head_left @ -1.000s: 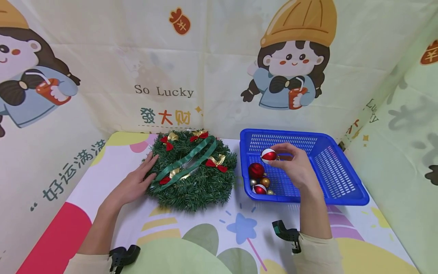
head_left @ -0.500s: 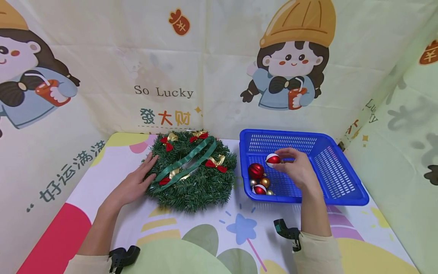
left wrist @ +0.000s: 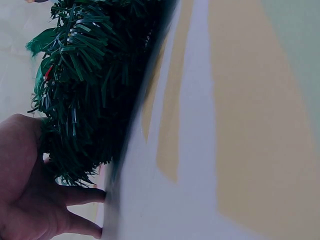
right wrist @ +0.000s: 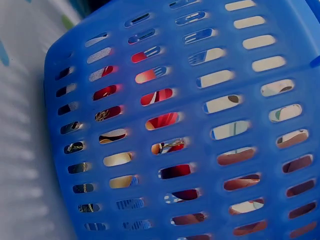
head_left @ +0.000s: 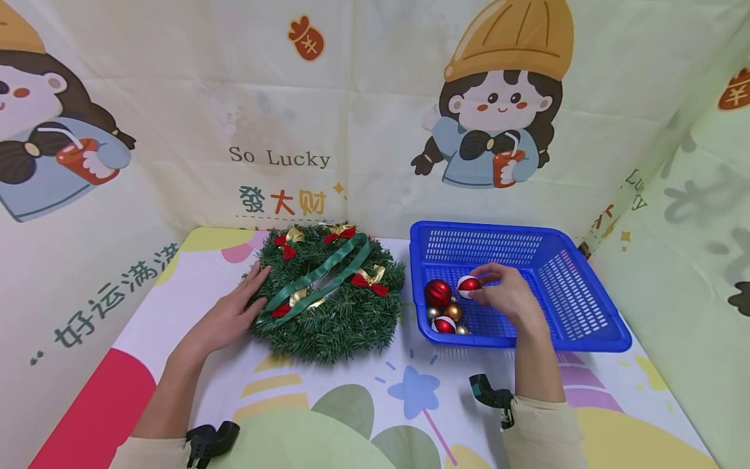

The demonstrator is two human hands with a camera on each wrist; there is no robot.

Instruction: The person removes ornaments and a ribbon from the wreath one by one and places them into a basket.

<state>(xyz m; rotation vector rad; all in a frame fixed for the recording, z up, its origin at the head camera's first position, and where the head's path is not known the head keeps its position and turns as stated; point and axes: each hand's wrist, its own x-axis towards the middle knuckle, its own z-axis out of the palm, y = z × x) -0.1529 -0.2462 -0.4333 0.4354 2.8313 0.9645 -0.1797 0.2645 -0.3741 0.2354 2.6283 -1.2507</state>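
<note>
A green Christmas wreath (head_left: pixel 351 329) with red-and-gold bows and a loop of green ribbon (head_left: pixel 319 273) lies on the table. My left hand (head_left: pixel 231 314) rests against its left side, fingers extended onto the needles; the left wrist view shows the thumb side and fingers beside the wreath (left wrist: pixel 85 100). Inside the blue plastic basket (head_left: pixel 480 227), my right hand (head_left: pixel 508 294) pinches a red-and-white Christmas bauble (head_left: pixel 469 286) between thumb and fingers. Close to it sit a dark red bauble (head_left: pixel 437 293), another red-and-white bauble (head_left: pixel 443 325) and several small gold and silver ones.
The right wrist view is filled by the slotted basket wall (right wrist: pixel 200 115), with red and gold baubles partly visible through it. A printed cloth wall (head_left: pixel 375 130) stands behind the wreath and basket. The patterned tablecloth (head_left: pixel 346 417) spreads in front.
My right hand has lowered the red-and-white bauble deeper into the basket, shifting it slightly right and toward me. The left hand and wreath have stayed put.
</note>
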